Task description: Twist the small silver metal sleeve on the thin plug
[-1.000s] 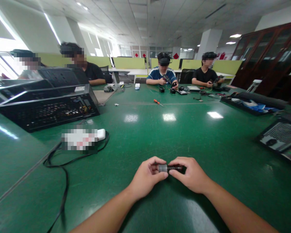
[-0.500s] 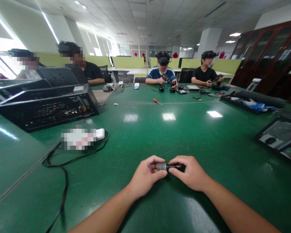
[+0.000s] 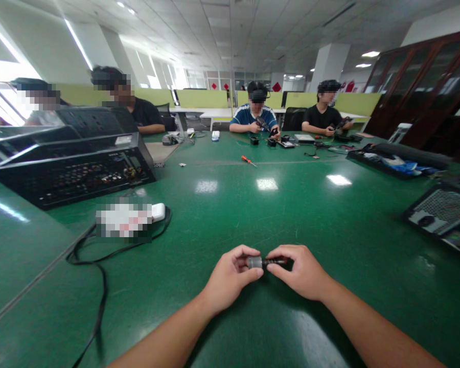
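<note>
My left hand [image 3: 232,278] is closed round a short grey metal cylinder [image 3: 255,262], its thumb below and fingers above and behind. My right hand [image 3: 301,272] pinches a dark, thin ridged shaft [image 3: 275,261] that points at the right end of the cylinder. The two pieces line up end to end just above the green table [image 3: 253,220]; whether they are joined cannot be made out. The far end of the shaft is partly hidden by my right hand.
A black computer case [image 3: 72,174] lies at the left, near a white power strip [image 3: 124,219] with a black cable. Further back is an orange screwdriver [image 3: 247,160]. Another case [image 3: 439,212] and a black tray [image 3: 391,162] stand right. Several people sit across the table.
</note>
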A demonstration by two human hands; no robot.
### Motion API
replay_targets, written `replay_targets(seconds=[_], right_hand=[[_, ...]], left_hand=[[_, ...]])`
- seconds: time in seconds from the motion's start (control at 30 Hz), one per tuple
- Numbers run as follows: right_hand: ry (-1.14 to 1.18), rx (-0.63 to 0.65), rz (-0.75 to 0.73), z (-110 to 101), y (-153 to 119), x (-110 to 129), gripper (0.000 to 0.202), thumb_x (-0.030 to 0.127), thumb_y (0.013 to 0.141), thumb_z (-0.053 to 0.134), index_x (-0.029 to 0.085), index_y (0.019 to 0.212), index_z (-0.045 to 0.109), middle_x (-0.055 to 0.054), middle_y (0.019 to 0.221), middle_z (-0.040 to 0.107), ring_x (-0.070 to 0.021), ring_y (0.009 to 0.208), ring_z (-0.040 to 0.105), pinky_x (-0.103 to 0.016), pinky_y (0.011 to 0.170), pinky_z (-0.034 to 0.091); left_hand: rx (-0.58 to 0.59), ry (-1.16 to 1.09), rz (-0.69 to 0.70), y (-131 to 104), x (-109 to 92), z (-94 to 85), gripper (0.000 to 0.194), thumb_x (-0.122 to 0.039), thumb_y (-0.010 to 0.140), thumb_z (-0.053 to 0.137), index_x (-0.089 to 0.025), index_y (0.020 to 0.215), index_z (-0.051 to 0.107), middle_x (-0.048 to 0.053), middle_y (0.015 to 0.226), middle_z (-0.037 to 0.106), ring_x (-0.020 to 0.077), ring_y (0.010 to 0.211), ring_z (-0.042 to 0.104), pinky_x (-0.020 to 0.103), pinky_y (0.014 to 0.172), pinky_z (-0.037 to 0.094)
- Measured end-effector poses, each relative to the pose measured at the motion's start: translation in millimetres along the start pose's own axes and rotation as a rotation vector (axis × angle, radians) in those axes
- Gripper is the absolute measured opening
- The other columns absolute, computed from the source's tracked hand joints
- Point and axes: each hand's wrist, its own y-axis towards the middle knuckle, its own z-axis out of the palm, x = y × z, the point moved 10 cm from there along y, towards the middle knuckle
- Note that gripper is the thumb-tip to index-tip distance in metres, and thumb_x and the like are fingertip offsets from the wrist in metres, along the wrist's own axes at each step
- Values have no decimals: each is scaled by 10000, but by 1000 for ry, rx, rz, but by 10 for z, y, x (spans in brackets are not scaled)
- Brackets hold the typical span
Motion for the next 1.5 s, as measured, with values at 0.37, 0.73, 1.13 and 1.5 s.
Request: replay_targets(seconds=[0.37,0.73,1.13,1.5], right_hand=[[-22,-9,-9,-25,-2,10,113,219,797,662,213,882,736,-10,781,723,-149,693,640,-250,645,444],[-34,-6,-7,-32,9,-13,125,248,806,644,205,880,735,-29,775,723,-165,690,642,-264,647,459],[-46,-1,-7,-34,9,-27,122,245,803,660,206,888,739,-24,772,725,-165,698,644,-267,660,458],[-65,-9,-7,-53,15,-33,118,236,803,652,212,882,736,-19,765,724,-164,689,641,-267,652,458]], left_hand=[[-12,-22,-9,-3,-4,3,365,-196,647,843,-139,940,632,18,794,694,136,720,617,244,686,444],[-4,-35,7,21,22,-25,359,-219,661,834,-154,958,642,30,828,680,167,761,609,287,738,447],[-19,-33,3,12,5,-25,352,-194,664,828,-151,962,643,22,821,672,160,769,590,279,746,430],[-29,-4,3,23,27,-55,368,-228,658,835,-153,963,643,40,844,671,180,786,597,303,752,436]])
